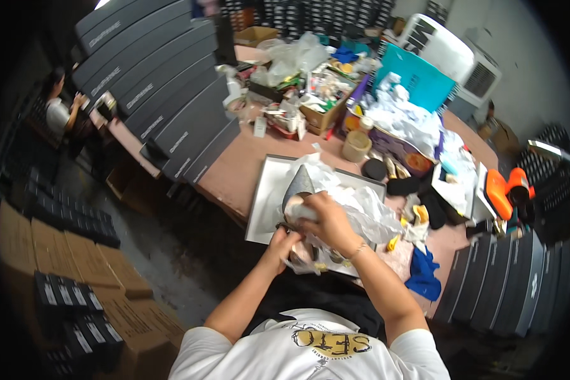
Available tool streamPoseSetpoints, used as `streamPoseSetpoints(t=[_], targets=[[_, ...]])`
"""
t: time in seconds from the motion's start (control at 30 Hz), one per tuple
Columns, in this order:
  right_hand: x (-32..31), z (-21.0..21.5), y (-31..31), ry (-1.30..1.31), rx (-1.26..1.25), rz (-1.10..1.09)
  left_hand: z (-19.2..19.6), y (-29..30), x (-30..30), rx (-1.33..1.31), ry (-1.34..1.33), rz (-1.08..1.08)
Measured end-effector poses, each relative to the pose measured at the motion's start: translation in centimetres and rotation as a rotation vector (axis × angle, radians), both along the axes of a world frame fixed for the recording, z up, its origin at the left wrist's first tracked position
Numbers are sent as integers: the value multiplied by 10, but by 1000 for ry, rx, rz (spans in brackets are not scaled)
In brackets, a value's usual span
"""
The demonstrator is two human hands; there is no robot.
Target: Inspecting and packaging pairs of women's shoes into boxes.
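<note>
Two hands on one pointed grey shoe [297,188], over the open grey box [264,197] at the table edge: left hand [284,242] pinching the heel end, right hand [325,218] closed over the white paper stuffing. Best kept steady, toe up, clear plastic wrap [367,212] held aside. Long dark boxes [164,88] stacked far left, brown cartons [50,253] on floor, teal bag [418,79] behind.

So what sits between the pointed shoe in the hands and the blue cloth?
In the head view: crumpled clear plastic and small yellow bits lie between the pointed shoe and the blue cloth.
</note>
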State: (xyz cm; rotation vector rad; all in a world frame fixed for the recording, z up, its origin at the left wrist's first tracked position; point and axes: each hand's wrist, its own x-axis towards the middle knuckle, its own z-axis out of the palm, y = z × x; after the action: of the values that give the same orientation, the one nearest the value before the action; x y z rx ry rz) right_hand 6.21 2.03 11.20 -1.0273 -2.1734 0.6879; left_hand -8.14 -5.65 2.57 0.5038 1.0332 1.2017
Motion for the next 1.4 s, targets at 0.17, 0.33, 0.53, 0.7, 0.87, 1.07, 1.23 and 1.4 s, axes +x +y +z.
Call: streamPoseSetpoints(t=[0.17, 0.33, 0.53, 0.7, 0.87, 1.07, 1.23, 1.4], targets=[[-9, -24, -3, -241, 215, -26, -4, -38, 34, 197, 194, -17], [12, -21, -24, 144, 184, 160, 26, -35, 9, 150, 78, -66], [19, -55, -10, -116, 472, 94, 20, -53, 30, 66, -21, -69], [24, -26, -19, 283, 46, -165, 38, -53, 9, 88, -103, -265], [15, -42, -8, 313, -184, -55, 16, -59, 20, 179, -28, -192], [41, 9, -5, -75, 210, -161, -4, 5, -50, 143, -6, -233], [148, -11, 24, -792, -87, -282, 21, 57, -59, 621, 1333, 62], [135, -39, -33, -234, 23, -103, 21, 15, 10, 361, 418, -309]])
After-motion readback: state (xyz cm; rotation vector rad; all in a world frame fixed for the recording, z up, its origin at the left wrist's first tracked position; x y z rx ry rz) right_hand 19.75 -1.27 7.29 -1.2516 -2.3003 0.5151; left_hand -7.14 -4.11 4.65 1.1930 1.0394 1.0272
